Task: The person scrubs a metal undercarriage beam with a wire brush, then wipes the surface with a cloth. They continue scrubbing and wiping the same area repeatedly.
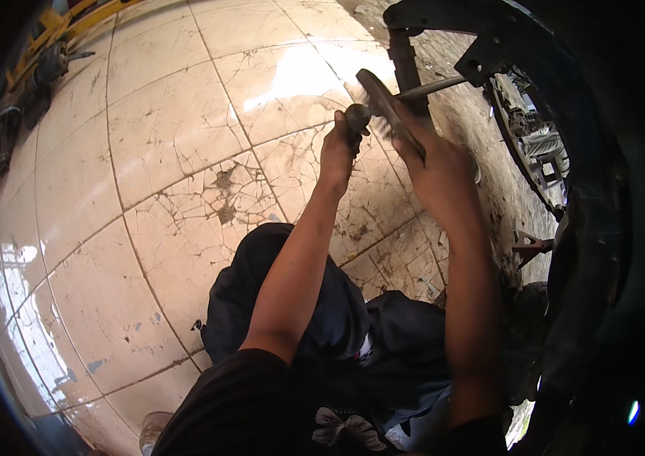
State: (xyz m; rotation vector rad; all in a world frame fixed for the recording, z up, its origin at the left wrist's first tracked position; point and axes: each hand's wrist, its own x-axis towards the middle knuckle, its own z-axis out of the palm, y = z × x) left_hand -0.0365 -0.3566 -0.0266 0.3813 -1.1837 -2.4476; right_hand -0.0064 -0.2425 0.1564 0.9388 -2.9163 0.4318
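Observation:
A dark, flat disc (385,106) stands on edge in front of me, on the line of a metal rod (433,89) that reaches it from the vehicle frame. My right hand (436,171) presses against the disc's near side; its fingers are partly smeared by motion and partly hidden. On the other side, my left hand (341,156) is closed round a dark, rounded end piece (357,116) at the middle of the disc, with the thumb up beside it. Whether this piece is fixed to the disc, I cannot tell.
A dark curved vehicle frame (596,228) fills the right side, with a bracket (478,61) where the rod ends. Cracked cream floor tiles (163,152) spread to the left. Dark machine parts (34,99) and a yellow metal frame (53,26) stand at the far left.

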